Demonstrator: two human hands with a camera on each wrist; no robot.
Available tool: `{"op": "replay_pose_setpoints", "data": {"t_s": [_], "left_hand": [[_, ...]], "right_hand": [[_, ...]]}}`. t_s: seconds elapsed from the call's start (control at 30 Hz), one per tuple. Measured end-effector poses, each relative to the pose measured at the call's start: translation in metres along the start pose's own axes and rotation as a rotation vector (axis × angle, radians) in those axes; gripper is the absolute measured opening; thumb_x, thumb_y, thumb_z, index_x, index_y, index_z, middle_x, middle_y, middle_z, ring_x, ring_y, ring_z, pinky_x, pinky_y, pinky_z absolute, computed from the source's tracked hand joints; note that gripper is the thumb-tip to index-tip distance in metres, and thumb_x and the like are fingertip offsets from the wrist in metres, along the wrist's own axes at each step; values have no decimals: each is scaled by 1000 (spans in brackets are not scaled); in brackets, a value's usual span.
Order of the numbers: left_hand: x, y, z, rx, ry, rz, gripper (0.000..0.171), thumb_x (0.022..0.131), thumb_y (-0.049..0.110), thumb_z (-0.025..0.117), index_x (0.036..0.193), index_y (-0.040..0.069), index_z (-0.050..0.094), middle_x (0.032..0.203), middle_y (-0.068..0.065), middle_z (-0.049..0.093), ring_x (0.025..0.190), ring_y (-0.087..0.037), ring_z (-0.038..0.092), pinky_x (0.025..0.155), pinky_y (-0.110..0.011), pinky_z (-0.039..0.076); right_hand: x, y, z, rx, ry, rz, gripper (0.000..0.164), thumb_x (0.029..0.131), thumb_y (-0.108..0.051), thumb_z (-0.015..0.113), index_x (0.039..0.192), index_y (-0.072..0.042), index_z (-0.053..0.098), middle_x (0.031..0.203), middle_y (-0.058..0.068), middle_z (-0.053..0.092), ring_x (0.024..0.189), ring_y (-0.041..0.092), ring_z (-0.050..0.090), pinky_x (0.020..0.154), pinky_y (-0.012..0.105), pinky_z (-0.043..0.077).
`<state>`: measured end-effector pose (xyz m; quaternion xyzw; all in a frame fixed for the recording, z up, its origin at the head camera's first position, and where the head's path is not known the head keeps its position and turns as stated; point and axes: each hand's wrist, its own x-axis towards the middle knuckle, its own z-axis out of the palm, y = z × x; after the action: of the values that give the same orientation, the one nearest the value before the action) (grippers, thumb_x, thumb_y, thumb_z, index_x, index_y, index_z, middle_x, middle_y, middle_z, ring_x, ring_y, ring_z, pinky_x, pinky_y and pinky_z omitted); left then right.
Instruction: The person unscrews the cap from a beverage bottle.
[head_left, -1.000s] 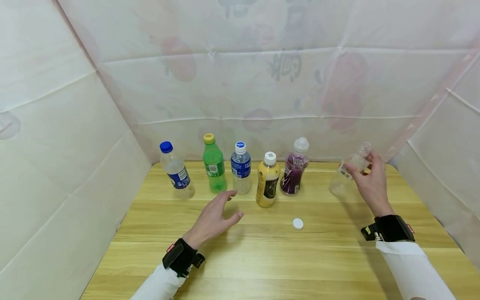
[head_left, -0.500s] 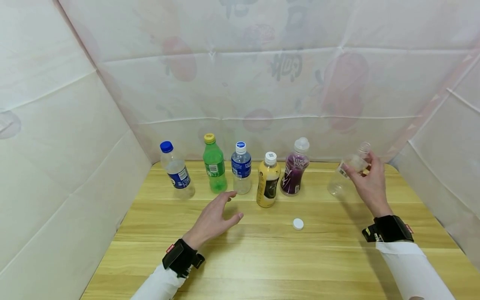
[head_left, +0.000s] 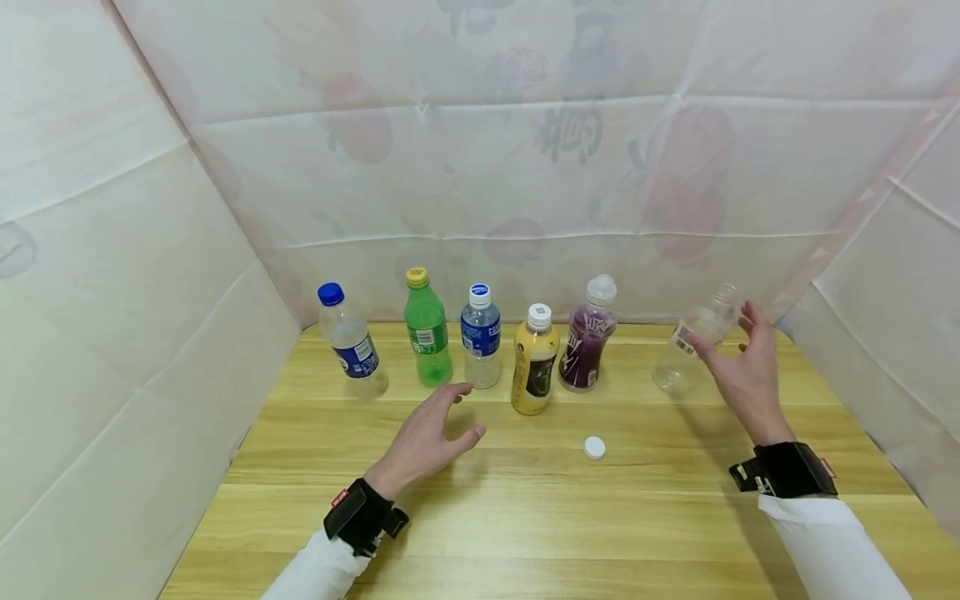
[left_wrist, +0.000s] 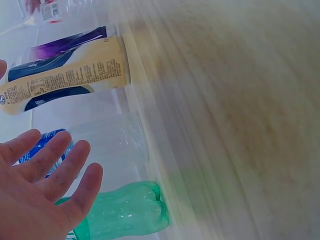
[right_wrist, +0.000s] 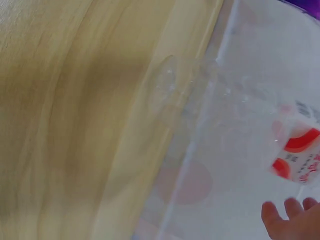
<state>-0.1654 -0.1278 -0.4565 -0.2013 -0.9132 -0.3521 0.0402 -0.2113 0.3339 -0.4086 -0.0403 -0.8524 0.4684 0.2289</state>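
A clear plastic bottle (head_left: 677, 369) without a cap stands upright at the back right of the wooden table. Its label (right_wrist: 301, 152) shows red and white in the right wrist view. Beside it my right hand (head_left: 746, 379) has its fingers spread, the thumb tip overlapping the bottle's side in the head view. Over the table on the left, my left hand (head_left: 422, 446) hovers with loosely bent fingers, holding nothing. Nearest to it stand a green bottle (head_left: 428, 337) with a yellow cap and a clear bottle (head_left: 482, 333) with a blue label. A loose white cap (head_left: 595, 447) lies mid-table.
Further along the row are a blue-capped bottle (head_left: 356, 354) at far left, a yellow bottle (head_left: 535, 375) with a white cap, and a purple bottle (head_left: 588, 346) with a pale domed lid. White printed sheeting (head_left: 465, 183) encloses the table's back and sides.
My right hand has loosened its hold on the clear bottle and drawn slightly right and down. The bottle has become a little more upright. My left hand has kept its place.
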Motion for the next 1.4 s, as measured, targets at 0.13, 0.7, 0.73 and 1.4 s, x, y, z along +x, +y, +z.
{"op": "replay_pose_setpoints", "data": {"t_s": [0.13,0.7,0.73,1.4], "left_hand": [[0,0,0,-3,5,0,71,94,44,72,151,9,49,143,-12,59,126,-31,59,101,-52,51],[2,3,-2,-18,-1,-14,70,94,44,72,151,9,49,145,-12,58,128,-31,58,103,-52,50],[2,3,-2,-19,-1,-13,70,95,44,72,151,9,49,145,-12,58,128,-32,58,103,-52,50],[2,3,-1,-5,18,-6,71,94,43,73,151,8,48,148,-15,55,135,-35,53,110,-57,43]], "right_hand": [[-7,-8,-3,7,22,-57,89,99,-34,67,167,-13,12,169,15,16,154,35,16,123,58,17],[-36,-51,28,56,16,-462,90,97,-42,69,167,-15,19,171,12,17,156,35,14,125,56,8],[-39,-54,32,61,-2,-472,90,97,-43,68,167,-16,18,172,11,16,156,36,13,125,58,8],[-61,-92,101,172,-281,-558,86,93,-17,78,162,-3,27,156,26,43,134,46,51,101,58,51]]}}
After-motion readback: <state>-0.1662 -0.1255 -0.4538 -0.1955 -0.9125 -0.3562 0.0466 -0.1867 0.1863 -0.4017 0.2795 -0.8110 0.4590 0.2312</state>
